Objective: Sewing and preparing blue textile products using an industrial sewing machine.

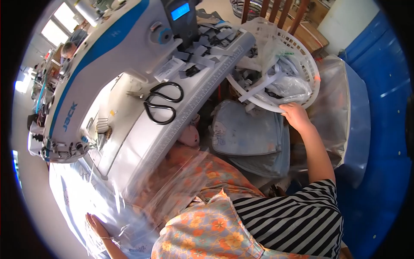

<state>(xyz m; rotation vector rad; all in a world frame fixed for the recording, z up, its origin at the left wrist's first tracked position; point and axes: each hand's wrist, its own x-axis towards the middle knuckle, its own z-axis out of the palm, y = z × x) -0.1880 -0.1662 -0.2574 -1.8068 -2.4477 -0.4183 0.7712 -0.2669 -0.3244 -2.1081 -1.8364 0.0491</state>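
Observation:
My right hand (295,115) reaches out to the right and rests on the near rim of a white plastic basket (308,64), fingers curled over the edge; whether it grips anything is unclear. The basket holds grey and white fabric strips in clear bags. Just below the hand lies a stack of grey fabric pieces (248,134) with a small printed figure. My left hand (97,225) lies flat and spread on clear plastic sheeting (129,216) over pale printed fabric at the lower left. A white and blue sewing machine (103,64) stands between the hands.
Black-handled scissors (163,102) lie on the machine table beside a ruler strip. Small grey fabric cuttings (202,47) pile up behind them. A blue surface (379,129) and a clear plastic bag (340,108) fill the right. A wooden chair (280,13) stands behind the basket. Another person sits far left.

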